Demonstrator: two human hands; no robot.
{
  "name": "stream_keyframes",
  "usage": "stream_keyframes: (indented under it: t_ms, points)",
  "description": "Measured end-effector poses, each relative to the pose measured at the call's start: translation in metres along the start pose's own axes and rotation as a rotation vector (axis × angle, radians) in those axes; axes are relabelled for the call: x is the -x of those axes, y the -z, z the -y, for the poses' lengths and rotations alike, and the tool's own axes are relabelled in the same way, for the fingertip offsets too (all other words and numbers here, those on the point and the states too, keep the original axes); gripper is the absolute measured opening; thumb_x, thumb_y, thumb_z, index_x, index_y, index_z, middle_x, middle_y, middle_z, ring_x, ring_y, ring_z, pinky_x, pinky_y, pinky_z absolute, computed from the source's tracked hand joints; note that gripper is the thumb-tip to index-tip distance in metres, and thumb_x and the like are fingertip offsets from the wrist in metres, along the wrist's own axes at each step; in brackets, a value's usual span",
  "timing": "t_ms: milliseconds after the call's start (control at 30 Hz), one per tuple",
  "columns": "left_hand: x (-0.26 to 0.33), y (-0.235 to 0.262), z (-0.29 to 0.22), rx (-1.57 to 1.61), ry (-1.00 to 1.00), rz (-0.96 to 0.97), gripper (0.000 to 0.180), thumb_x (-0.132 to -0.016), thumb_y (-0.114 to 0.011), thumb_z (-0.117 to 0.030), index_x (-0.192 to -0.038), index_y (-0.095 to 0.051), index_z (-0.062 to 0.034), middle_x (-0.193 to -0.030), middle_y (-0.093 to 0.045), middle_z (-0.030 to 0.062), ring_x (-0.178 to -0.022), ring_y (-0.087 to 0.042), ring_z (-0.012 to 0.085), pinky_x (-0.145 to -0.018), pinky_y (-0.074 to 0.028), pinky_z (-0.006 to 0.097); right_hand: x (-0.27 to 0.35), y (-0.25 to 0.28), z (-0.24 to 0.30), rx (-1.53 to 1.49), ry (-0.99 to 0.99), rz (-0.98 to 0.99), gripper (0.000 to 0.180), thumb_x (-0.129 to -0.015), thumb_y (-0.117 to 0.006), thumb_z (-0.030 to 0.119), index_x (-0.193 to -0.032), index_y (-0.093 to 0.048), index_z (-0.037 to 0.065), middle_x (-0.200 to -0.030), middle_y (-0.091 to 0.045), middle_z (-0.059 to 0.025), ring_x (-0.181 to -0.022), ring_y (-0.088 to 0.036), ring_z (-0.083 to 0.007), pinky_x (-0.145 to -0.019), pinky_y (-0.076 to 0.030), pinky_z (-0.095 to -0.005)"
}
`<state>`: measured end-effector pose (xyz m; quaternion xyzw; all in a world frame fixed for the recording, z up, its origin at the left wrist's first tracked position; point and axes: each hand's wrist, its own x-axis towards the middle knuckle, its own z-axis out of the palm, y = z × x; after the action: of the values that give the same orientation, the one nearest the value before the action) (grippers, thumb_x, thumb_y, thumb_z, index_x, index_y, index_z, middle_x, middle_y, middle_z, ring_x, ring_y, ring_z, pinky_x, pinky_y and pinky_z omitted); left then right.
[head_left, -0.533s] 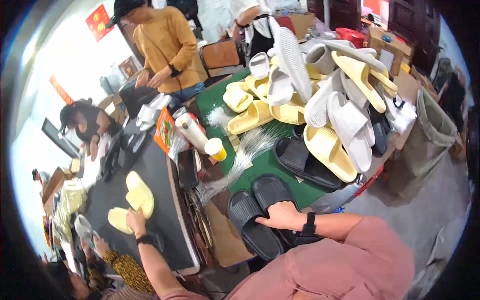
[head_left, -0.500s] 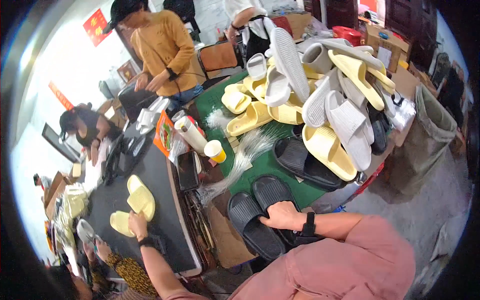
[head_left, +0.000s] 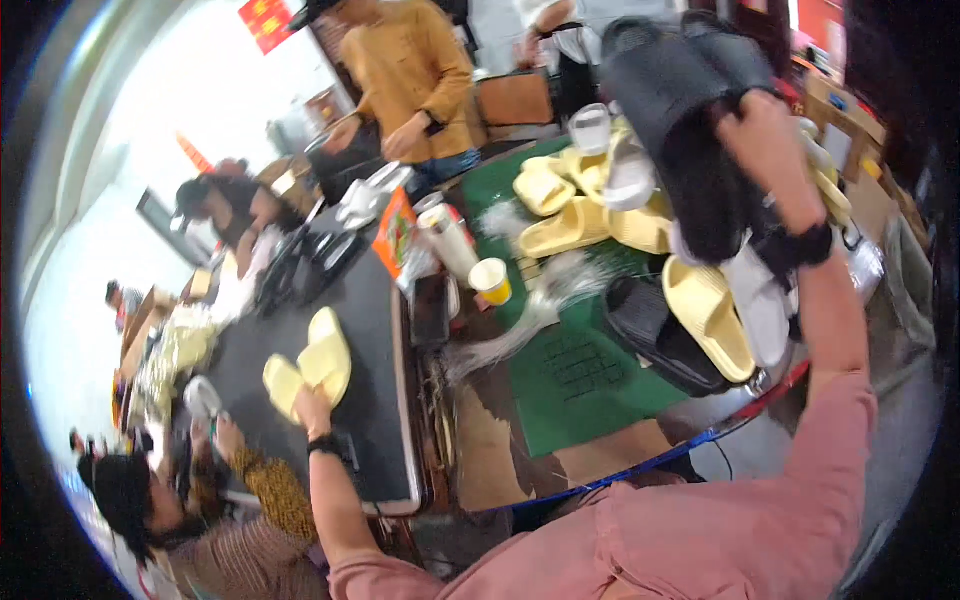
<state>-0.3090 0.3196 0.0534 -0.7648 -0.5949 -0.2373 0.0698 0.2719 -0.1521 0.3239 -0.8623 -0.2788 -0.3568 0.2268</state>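
My right hand is closed on a pair of black slide slippers, raised above the heap at the back right and blurred by motion. Part of the heap is hidden behind them. On the dark table at the left, my left hand grips a pair of pale yellow slippers at their near part. Beneath the raised pair, the heap shows yellow slippers, a grey slipper and a black slipper on a green mat.
A yellow-and-white paper cup, a dark phone and a bundle of clear strands lie between the tables. Close at my left, a co-worker handles a light slipper. A person in a mustard top stands beyond.
My right hand has lifted the black pair from the green mat's near edge up over the heap. My left hand stays on the yellow pair. The whole view has shifted.
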Motion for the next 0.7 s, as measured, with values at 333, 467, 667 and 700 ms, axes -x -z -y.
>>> stream_keyframes:
  t_ms: [333,467,667,700]
  points:
    - [0.102,0.128,-0.106,0.533,-0.099,-0.085,0.031,-0.079,-0.055,0.0,-0.107,-0.068,0.0026,-0.09,-0.068,0.0227,-0.094,-0.063,0.0373,-0.083,-0.049,0.042,-0.069,-0.085,-0.136,0.074,-0.018,0.327,0.05,-0.085,-0.065,0.044,-0.099,-0.068,-0.004,-0.085,-0.068,-0.0245,-0.087,-0.068,-0.039,-0.078,-0.051,-0.0433]
    - [0.134,0.168,-0.152,0.625,-0.209,0.211,0.039,-0.075,-0.054,0.005,-0.111,-0.068,0.0006,-0.097,-0.069,0.02,-0.096,-0.062,0.0333,-0.085,-0.049,0.041,-0.017,-0.07,-0.106,-0.271,0.09,0.149,0.037,-0.088,-0.066,0.035,-0.102,-0.069,0.0,-0.081,-0.069,-0.011,-0.073,-0.066,-0.0207,-0.068,-0.049,-0.033]
    - [0.153,0.14,-0.232,0.571,-0.984,0.459,0.036,-0.072,-0.06,0.003,-0.106,-0.071,-0.0067,-0.112,-0.068,0.0116,-0.111,-0.056,0.0308,-0.097,-0.042,0.042,0.122,-0.066,0.002,-0.676,0.196,0.715,0.03,-0.086,-0.069,0.027,-0.103,-0.066,0.003,-0.072,-0.065,-0.0061,-0.062,-0.057,-0.0104,-0.056,-0.044,-0.0276]
    - [0.154,0.127,-0.243,0.56,-1.043,0.39,0.036,-0.072,-0.06,0.003,-0.105,-0.071,-0.0073,-0.114,-0.067,0.0112,-0.114,-0.054,0.0302,-0.1,-0.04,0.042,0.144,-0.073,0.018,-0.655,0.203,0.857,0.032,-0.084,-0.07,0.029,-0.104,-0.066,0.004,-0.072,-0.064,-0.0099,-0.061,-0.058,-0.0128,-0.058,-0.046,-0.0284]
